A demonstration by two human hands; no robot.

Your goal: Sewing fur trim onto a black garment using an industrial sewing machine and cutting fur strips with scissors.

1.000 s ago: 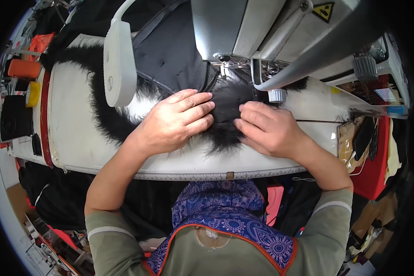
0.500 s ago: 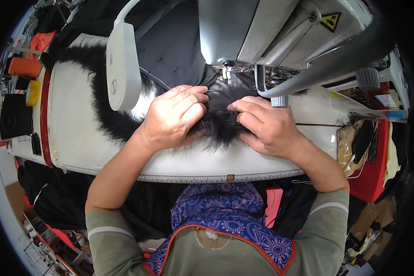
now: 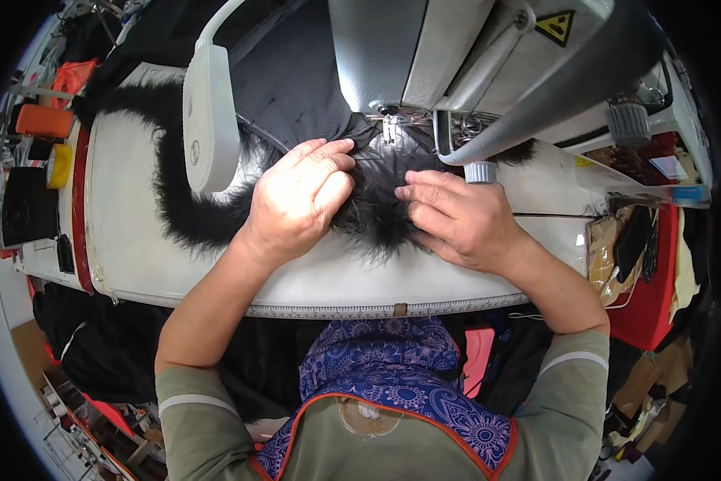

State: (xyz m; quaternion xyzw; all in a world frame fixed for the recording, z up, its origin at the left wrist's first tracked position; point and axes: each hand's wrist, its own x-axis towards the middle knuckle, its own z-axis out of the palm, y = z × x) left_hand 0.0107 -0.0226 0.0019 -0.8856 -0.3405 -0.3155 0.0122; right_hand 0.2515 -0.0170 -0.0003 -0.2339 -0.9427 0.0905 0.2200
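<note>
The left hand (image 3: pixel 300 200) and right hand (image 3: pixel 459 215) grasp shaggy-furred black cloth (image 3: pixel 379 174), a slim metal presser foot (image 3: pixel 389 131) at its twelve o'clock.

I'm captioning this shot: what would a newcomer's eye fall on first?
Probably the left hand and right hand at the centre, on either side of shaggy black fur, below the sewing machine. The blue patterned apron with its orange edge stands out at the bottom middle. At far left, a yellow roll shows just below an orange object.
</note>
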